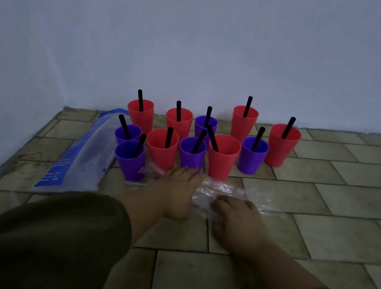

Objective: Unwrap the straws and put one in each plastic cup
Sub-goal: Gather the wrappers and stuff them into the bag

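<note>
Eleven cups (pixel 160 152), red and purple, stand clustered on the floor (pixel 331 241) at 12 o'clock from our hands, each with a black straw (pixel 168 138) in it. Our left hand (pixel 177 192) lies flat, fingers straight, on the clear wrappers (pixel 229 190). Our right hand (pixel 235 219) rests at the wrappers' 6 o'clock edge; we cannot tell whether its fingers pinch them. A bag (pixel 82 159) lies at 9 o'clock.

A plain pale wall (pixel 202 33) meets a floor (pixel 351 194) of greenish rectangular tiles in dim light.
</note>
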